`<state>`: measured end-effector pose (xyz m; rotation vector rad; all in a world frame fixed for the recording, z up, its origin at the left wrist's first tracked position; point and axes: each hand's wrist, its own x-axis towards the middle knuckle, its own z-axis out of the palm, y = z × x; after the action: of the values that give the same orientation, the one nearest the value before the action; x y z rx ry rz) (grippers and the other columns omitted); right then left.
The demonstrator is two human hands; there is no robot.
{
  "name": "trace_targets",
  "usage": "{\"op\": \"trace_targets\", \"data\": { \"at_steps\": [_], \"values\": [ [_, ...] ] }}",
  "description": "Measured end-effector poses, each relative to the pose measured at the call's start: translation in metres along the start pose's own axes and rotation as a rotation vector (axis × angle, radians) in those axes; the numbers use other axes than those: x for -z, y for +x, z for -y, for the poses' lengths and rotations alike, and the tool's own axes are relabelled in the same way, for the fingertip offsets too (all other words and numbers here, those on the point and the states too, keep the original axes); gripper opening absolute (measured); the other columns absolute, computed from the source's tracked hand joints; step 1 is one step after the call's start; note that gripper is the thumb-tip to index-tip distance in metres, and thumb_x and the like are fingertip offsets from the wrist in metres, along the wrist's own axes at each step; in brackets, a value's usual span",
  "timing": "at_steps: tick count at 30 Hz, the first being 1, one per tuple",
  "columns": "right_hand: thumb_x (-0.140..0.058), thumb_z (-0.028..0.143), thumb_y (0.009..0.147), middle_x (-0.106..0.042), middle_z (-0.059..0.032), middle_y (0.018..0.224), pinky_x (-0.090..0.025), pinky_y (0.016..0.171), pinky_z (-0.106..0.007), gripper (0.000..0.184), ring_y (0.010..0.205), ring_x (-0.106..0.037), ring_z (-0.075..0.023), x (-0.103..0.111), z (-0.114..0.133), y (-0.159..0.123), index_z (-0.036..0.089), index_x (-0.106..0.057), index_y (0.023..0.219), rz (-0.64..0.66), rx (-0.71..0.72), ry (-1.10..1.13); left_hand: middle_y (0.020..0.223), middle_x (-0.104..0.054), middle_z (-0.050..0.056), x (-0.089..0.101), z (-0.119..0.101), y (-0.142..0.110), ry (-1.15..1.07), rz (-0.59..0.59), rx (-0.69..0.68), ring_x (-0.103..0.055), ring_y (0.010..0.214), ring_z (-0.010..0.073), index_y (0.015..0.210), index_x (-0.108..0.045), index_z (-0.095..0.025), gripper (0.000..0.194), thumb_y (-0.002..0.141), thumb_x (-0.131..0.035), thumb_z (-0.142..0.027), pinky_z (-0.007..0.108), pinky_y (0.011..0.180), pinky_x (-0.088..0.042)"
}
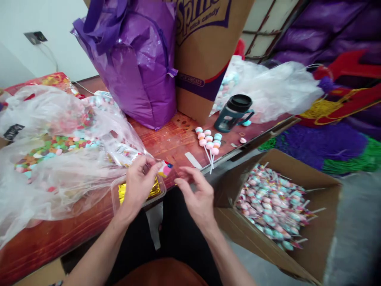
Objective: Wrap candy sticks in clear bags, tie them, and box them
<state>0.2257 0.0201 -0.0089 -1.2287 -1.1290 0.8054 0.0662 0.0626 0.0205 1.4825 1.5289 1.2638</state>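
Observation:
My left hand pinches a small printed plastic wrapper between thumb and fingers. To its right, my right hand is open, thumb and fingers curved and apart, with nothing visible in it. Below my left hand sits a clear plastic tub of gold twist ties, partly covered by the wrist. Beyond my right hand, three candy skewers of pink, blue and white pieces lie on the wooden table, their white sticks over the edge.
Clear bags of loose colourful candy cover the left. A purple bag and a printed carton stand at the back, a dark travel mug near the edge. Lower right, a cardboard box holds many wrapped candy sticks.

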Motion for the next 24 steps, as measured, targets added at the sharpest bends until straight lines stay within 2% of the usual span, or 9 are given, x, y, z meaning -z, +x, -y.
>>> {"op": "trace_targets", "data": {
  "at_steps": [3,6,9,11,13,14,18,21,24],
  "values": [
    [-0.069,0.034,0.086,-0.070,-0.0005,0.076,-0.052,0.066,-0.027,0.016,0.068,-0.062,-0.0145,-0.008,0.001,0.006,0.018,-0.072,0.087,-0.017,-0.130,0.140,0.074,-0.060,0.000,-0.031,-0.013,-0.024,-0.174,-0.006,0.032,-0.053,0.068,0.0129,0.076,-0.065,-0.020,0.016,0.077,-0.078,-0.030,0.024,0.064,-0.041],
    [-0.069,0.036,0.087,-0.065,0.0010,0.071,-0.048,0.064,-0.025,0.021,0.065,-0.057,-0.0130,0.002,-0.007,0.009,0.017,-0.068,0.076,-0.100,-0.169,0.203,0.070,-0.057,-0.003,-0.049,-0.015,-0.041,-0.432,-0.075,0.211,-0.050,0.062,0.0094,0.077,-0.062,-0.020,0.028,0.071,-0.085,-0.033,0.021,0.059,-0.040],
    [-0.070,0.036,0.086,-0.060,0.0023,0.068,-0.045,0.062,-0.024,0.024,0.063,-0.051,-0.0116,0.016,-0.012,0.007,0.017,-0.064,0.073,-0.086,-0.183,0.235,0.070,-0.058,-0.003,-0.057,-0.013,-0.050,-0.688,0.094,0.494,-0.043,0.053,0.0050,0.078,-0.065,-0.017,0.036,0.070,-0.085,-0.045,0.018,0.051,-0.036],
    [-0.069,0.037,0.086,-0.057,0.0035,0.065,-0.043,0.060,-0.023,0.025,0.061,-0.048,-0.0110,0.022,-0.012,0.004,0.017,-0.062,0.072,-0.050,-0.209,0.242,0.082,-0.066,0.000,-0.062,-0.012,-0.052,-0.836,0.137,0.594,-0.049,0.057,0.0045,0.086,-0.070,-0.016,0.038,0.068,-0.087,-0.044,0.017,0.054,-0.041],
    [-0.067,0.039,0.087,-0.053,0.0042,0.064,-0.041,0.059,-0.023,0.028,0.060,-0.045,-0.0105,0.023,-0.011,0.000,0.018,-0.058,0.070,-0.021,-0.222,0.226,0.086,-0.069,0.001,-0.067,-0.013,-0.051,-0.912,0.050,0.574,-0.054,0.065,0.0054,0.085,-0.072,-0.015,0.036,0.063,-0.091,-0.037,0.017,0.062,-0.046],
    [-0.066,0.040,0.088,-0.051,0.0045,0.063,-0.040,0.059,-0.023,0.031,0.059,-0.043,-0.0102,0.022,-0.010,-0.001,0.018,-0.056,0.068,-0.018,-0.225,0.214,0.080,-0.068,0.000,-0.070,-0.013,-0.051,-0.918,0.001,0.553,-0.054,0.064,0.0053,0.080,-0.071,-0.015,0.034,0.062,-0.092,-0.035,0.017,0.063,-0.046],
    [-0.058,0.050,0.092,-0.038,0.0057,0.058,-0.032,0.051,-0.023,0.045,0.055,-0.033,-0.0093,0.022,-0.011,-0.001,0.020,-0.043,0.061,-0.037,-0.236,0.175,0.060,-0.056,-0.004,-0.079,-0.016,-0.052,-0.871,-0.067,0.548,-0.043,0.052,0.0034,0.066,-0.064,-0.013,0.038,0.061,-0.092,-0.038,0.015,0.052,-0.039],
    [-0.054,0.054,0.093,-0.034,0.0058,0.057,-0.028,0.050,-0.023,0.048,0.054,-0.029,-0.0092,0.028,-0.015,0.004,0.021,-0.039,0.061,-0.005,-0.227,0.134,0.066,-0.059,-0.003,-0.077,-0.015,-0.055,-0.868,-0.104,0.529,-0.047,0.055,0.0045,0.072,-0.066,-0.014,0.039,0.064,-0.089,-0.043,0.016,0.053,-0.042],
    [-0.054,0.052,0.094,-0.032,0.0057,0.057,-0.026,0.050,-0.024,0.049,0.055,-0.027,-0.0089,0.034,-0.016,0.008,0.021,-0.035,0.060,0.077,-0.173,0.063,0.072,-0.062,-0.002,-0.070,-0.012,-0.052,-0.907,-0.155,0.545,-0.050,0.058,0.0048,0.075,-0.068,-0.014,0.037,0.059,-0.093,-0.036,0.016,0.055,-0.045]
  ]
}}
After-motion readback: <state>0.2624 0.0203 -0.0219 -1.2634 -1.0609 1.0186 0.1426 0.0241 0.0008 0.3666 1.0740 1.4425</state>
